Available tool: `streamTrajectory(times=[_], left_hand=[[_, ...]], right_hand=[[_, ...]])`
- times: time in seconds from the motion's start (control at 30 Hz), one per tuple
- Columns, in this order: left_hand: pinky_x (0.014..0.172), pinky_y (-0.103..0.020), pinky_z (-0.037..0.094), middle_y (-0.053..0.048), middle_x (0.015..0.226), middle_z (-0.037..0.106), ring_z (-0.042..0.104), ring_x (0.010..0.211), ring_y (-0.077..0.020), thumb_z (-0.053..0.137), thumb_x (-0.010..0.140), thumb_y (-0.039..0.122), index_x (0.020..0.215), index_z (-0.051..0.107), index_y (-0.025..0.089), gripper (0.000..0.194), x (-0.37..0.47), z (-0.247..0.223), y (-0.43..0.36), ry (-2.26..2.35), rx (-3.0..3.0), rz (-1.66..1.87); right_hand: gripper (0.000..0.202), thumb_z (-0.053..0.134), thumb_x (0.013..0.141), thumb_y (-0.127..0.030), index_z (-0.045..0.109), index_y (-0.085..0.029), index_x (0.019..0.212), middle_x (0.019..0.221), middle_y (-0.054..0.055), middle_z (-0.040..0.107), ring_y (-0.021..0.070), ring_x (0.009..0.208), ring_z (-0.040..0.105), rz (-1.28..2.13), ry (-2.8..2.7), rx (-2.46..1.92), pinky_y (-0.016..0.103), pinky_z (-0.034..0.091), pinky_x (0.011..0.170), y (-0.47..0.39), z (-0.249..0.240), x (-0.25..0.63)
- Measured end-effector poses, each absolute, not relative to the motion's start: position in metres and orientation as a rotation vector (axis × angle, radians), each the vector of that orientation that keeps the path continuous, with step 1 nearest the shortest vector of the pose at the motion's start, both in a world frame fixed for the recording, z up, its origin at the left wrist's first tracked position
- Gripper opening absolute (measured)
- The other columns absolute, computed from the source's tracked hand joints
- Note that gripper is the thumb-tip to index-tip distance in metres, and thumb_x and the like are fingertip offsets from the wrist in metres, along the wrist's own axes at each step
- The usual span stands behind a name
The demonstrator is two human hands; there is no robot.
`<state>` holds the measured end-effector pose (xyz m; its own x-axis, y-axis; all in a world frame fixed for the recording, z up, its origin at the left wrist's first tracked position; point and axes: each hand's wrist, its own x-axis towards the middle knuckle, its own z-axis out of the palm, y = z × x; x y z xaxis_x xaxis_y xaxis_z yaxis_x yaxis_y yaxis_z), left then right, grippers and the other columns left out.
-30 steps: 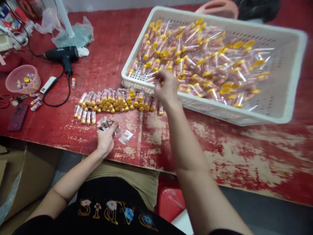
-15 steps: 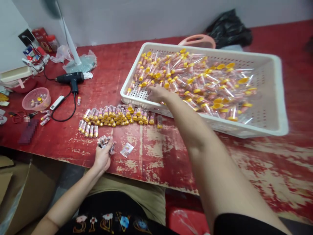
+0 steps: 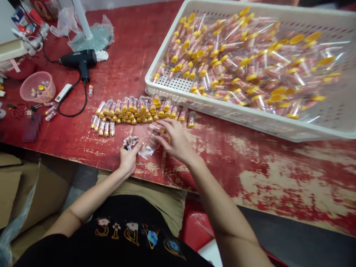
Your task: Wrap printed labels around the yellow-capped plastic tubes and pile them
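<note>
My left hand [image 3: 128, 160] rests near the table's front edge, shut on a small stack of printed label slips [image 3: 130, 142]. My right hand [image 3: 174, 140] is just right of it, fingers closed on a small clear wrapped vial [image 3: 154, 129]. A loose label slip [image 3: 146, 151] lies on the table between the two hands. Behind them lie two rows of small yellow-capped vials [image 3: 133, 109]. A big white perforated crate [image 3: 250, 116] full of the same wrapped yellow-capped vials [image 3: 239, 63] sits at the right.
On the worn red table [image 3: 278, 163] a black heat gun [image 3: 78, 60] with its cable lies at the back left. A pink basket [image 3: 37, 86] with a few vials, a white remote-like device [image 3: 63, 92] and crumpled plastic bags [image 3: 91, 33] are nearby. Cardboard [image 3: 16, 193] stands below left.
My right hand has come back out of the crate to the table front, now holding a wrapped vial next to my left hand. The view has tilted down.
</note>
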<state>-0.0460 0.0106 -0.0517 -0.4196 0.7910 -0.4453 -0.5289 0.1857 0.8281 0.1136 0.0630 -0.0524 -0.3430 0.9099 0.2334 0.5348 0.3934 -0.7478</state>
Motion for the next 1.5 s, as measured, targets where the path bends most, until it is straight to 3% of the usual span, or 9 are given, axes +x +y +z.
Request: streamTrajectory(times=[0.07,0.13,0.23,0.33,0.5,0.8,0.97,1.17,1.5], left_hand=[[0.085,-0.028,0.050,-0.004,0.085,0.076,0.068,0.079,-0.0133,0.094,0.048,0.029,0.083,0.074,0.014,0.042,-0.042,-0.054,0.009,1.305,0.271,1.529],[0.082,-0.028,0.051,-0.004,0.084,0.075,0.068,0.077,-0.0133,0.094,0.048,0.028,0.082,0.074,0.014,0.042,-0.038,-0.054,0.008,1.248,0.238,1.520],[0.079,-0.029,0.051,-0.003,0.079,0.074,0.067,0.073,-0.0129,0.095,0.042,0.027,0.079,0.072,0.012,0.046,-0.037,-0.052,0.006,1.210,0.147,1.445],[0.076,-0.028,0.050,0.000,0.074,0.072,0.065,0.068,-0.0113,0.097,0.036,0.027,0.074,0.069,0.012,0.049,-0.040,-0.048,0.007,1.270,0.084,1.457],[0.066,-0.023,0.046,0.002,0.073,0.071,0.060,0.063,-0.0080,0.096,0.040,0.027,0.079,0.072,0.013,0.048,-0.046,-0.042,0.012,1.312,0.071,1.458],[0.064,-0.023,0.047,0.000,0.077,0.073,0.062,0.063,-0.0080,0.095,0.048,0.023,0.087,0.075,0.015,0.044,-0.043,-0.032,0.013,1.261,0.078,1.400],[0.066,-0.024,0.049,0.000,0.076,0.072,0.063,0.065,-0.0099,0.095,0.049,0.027,0.083,0.073,0.014,0.043,-0.040,-0.030,0.011,1.242,0.101,1.347],[0.073,-0.029,0.056,-0.001,0.079,0.072,0.066,0.070,-0.0130,0.095,0.049,0.034,0.084,0.071,0.015,0.046,-0.038,-0.023,0.005,1.201,0.162,1.298],[0.078,-0.032,0.056,0.001,0.077,0.070,0.066,0.071,-0.0127,0.095,0.047,0.033,0.080,0.065,0.016,0.048,-0.033,-0.032,-0.001,1.109,0.197,1.296]], right_hand=[[0.037,0.063,0.088,-0.046,0.062,-0.021,0.114,0.108,0.011,0.066,0.0232,0.099,0.063,1.000,-1.707,-1.238,0.042,0.054,0.088,0.042,-0.053,0.103],[0.042,0.067,0.082,-0.054,0.061,-0.020,0.106,0.086,0.005,0.067,0.0179,0.077,0.064,1.273,-1.426,-1.209,0.034,0.055,0.071,0.020,-0.059,0.085],[0.041,0.067,0.080,-0.058,0.063,-0.019,0.093,0.076,0.002,0.067,0.0154,0.068,0.062,1.375,-1.243,-1.209,0.030,0.054,0.066,0.002,-0.070,0.068],[0.033,0.059,0.088,-0.052,0.065,-0.020,0.083,0.078,0.003,0.066,0.0173,0.073,0.060,1.181,-1.331,-1.321,0.034,0.052,0.072,0.010,-0.076,0.082],[0.020,0.061,0.087,-0.039,0.066,-0.020,0.091,0.099,0.011,0.066,0.0269,0.099,0.057,0.605,-1.704,-1.573,0.050,0.044,0.099,0.050,-0.086,0.138],[0.022,0.059,0.092,-0.040,0.058,-0.024,0.107,0.098,0.005,0.066,0.0177,0.086,0.067,1.137,-1.234,-1.313,0.033,0.056,0.077,-0.026,-0.052,0.122],[0.020,0.064,0.090,-0.034,0.064,-0.024,0.107,0.102,0.007,0.067,0.0195,0.091,0.067,0.952,-1.346,-1.343,0.035,0.056,0.079,-0.045,-0.046,0.117],[0.024,0.073,0.083,-0.026,0.071,-0.031,0.106,0.100,0.007,0.068,0.0208,0.082,0.065,0.703,-1.464,-1.303,0.037,0.057,0.067,-0.050,-0.029,0.120],[0.035,0.075,0.080,-0.020,0.074,-0.035,0.112,0.105,0.006,0.069,0.0209,0.094,0.068,0.822,-1.276,-1.225,0.039,0.061,0.079,-0.052,-0.051,0.108]])
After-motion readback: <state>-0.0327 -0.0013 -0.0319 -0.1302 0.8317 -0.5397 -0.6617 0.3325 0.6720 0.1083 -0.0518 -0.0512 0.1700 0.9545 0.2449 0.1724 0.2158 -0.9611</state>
